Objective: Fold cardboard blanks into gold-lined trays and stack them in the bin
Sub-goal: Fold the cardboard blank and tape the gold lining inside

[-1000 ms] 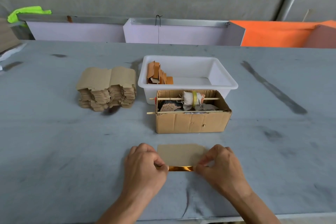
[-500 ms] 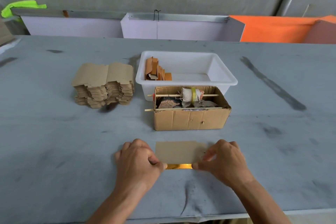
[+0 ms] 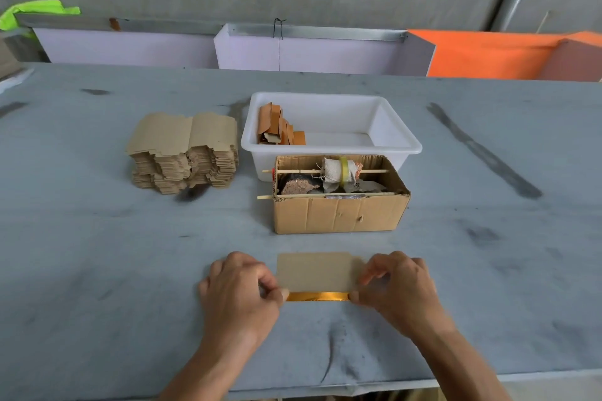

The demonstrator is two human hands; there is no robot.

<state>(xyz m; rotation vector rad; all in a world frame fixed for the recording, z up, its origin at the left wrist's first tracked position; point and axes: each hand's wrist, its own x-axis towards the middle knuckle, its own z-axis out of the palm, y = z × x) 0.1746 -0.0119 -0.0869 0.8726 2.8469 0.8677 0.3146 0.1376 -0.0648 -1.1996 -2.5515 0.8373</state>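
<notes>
Now left hand [image 3: 239, 291] and right hand [image 3: 395, 286] pinch near corners of cardboard blank [image 3: 315, 272], flat on table [image 3: 97, 254], gold flap [image 3: 317, 296] turned up. Risk: uneven thumb pressure, crooked crease. White bin [image 3: 404, 148] well beyond.

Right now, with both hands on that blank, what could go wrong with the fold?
The left hand and right hand pinch only the near corners of the blank, so the gold flap may crease unevenly. The cardboard box sits just beyond it and could get bumped. It also fronts the bin, making stacking awkward.
</notes>
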